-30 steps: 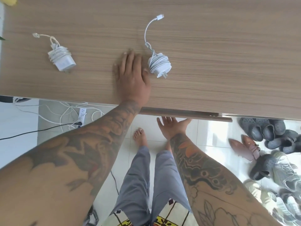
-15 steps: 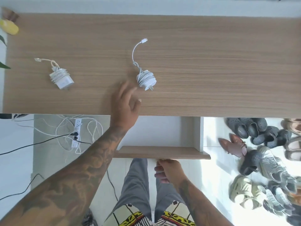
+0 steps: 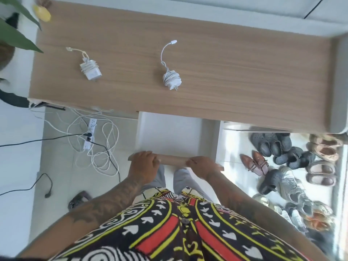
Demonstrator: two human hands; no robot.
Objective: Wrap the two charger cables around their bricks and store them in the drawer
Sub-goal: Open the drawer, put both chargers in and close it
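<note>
both hands (image 3: 145,162) on open drawer (image 3: 173,159) front; chargers (image 3: 171,78) on desk (image 3: 244,81).

Two chargers (image 3: 91,69) (image 3: 171,79) on one desk (image 3: 244,76); one open drawer (image 3: 169,129); two hands (image 3: 144,164) (image 3: 204,165); one power strip (image 3: 90,133).

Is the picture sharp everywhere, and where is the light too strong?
Head view: the two chargers on the desk are fairly sharp; the right edge and the shoes smear with blur; strong glare washes out the floor tiles; the wide lens bends the desk's edges.
</note>
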